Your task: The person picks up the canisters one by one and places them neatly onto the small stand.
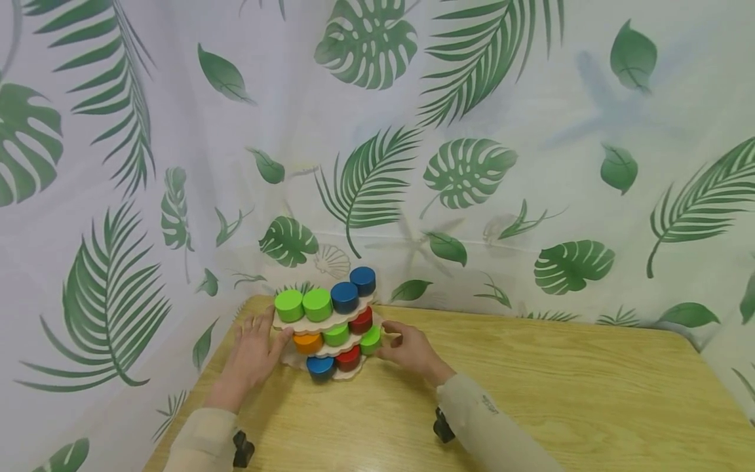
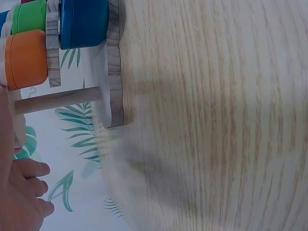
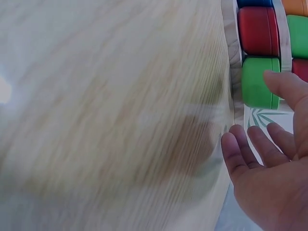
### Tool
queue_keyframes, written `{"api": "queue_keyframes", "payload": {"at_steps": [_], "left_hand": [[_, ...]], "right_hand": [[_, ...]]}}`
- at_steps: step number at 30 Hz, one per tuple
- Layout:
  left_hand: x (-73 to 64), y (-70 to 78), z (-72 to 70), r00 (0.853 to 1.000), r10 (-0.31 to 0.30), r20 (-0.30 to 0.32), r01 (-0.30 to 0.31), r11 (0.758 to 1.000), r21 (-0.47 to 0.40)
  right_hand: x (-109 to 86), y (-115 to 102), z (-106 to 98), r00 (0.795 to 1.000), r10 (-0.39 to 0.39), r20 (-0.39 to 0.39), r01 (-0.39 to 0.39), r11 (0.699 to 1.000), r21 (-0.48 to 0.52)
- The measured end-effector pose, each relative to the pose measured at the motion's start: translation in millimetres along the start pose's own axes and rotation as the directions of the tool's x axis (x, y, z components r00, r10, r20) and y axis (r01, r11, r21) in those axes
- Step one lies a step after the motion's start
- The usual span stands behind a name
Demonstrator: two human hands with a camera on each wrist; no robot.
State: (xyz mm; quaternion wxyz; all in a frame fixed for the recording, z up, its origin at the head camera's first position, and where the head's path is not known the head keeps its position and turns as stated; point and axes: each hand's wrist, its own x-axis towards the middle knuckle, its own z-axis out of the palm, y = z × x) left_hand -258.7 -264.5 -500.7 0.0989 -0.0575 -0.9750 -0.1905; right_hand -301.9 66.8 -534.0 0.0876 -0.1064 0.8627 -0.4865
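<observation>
A tiered wooden stand (image 1: pixel 347 376) with scalloped edges rests on the table and holds several coloured cylinders. Two green and two blue ones, including a blue cylinder (image 1: pixel 345 297), sit on its top tier. Lower down are an orange cylinder (image 2: pixel 29 60), a red cylinder (image 3: pixel 259 31) and others. My left hand (image 1: pixel 253 351) grips the top tier's left end, its thumb in front; some fingers extend past the edge in the left wrist view. Beside the stand's right end is my right hand (image 1: pixel 411 351), fingers spread, thumb at the bottom tier's green cylinder (image 3: pixel 260 91). Whether the thumb touches it, I cannot tell.
The wood-grain table (image 1: pixel 531 387) extends to the right and front. A white curtain with green leaf prints (image 1: pixel 389 177) hangs behind and along the left side. A wooden peg (image 2: pixel 57 99) joins the stand's tiers. Black wrist mounts (image 1: pixel 242 450) sit by both sleeves.
</observation>
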Motion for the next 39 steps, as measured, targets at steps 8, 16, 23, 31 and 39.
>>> {"api": "queue_keyframes", "payload": {"at_steps": [8,16,23,31,39], "left_hand": [[-1.5,-7.3,-0.4,1.000,-0.026,0.001,0.026,0.996,-0.086],[5.1,2.7,-11.6,0.994,0.042,-0.102,-0.044,0.999,-0.015],[20.9,30.7,-23.0,0.983,0.125,-0.135,-0.121,0.992,0.036],[46.3,79.4,-36.8,0.989,0.147,-0.010,-0.146,0.986,0.086],[57.2,121.1,-24.8,0.979,0.192,0.068,-0.197,0.978,0.076]], "right_hand": [[-4.8,8,-16,0.999,-0.054,-0.004,0.054,0.994,-0.093],[-20.3,13,-59,0.989,-0.135,-0.057,0.109,0.937,-0.331],[-29.5,8,-97,0.965,-0.221,-0.139,0.108,0.824,-0.557],[-37.0,1,-124,0.942,-0.269,-0.203,0.041,0.691,-0.722],[-43.0,-10,-138,0.949,-0.214,-0.232,-0.038,0.651,-0.758]]}}
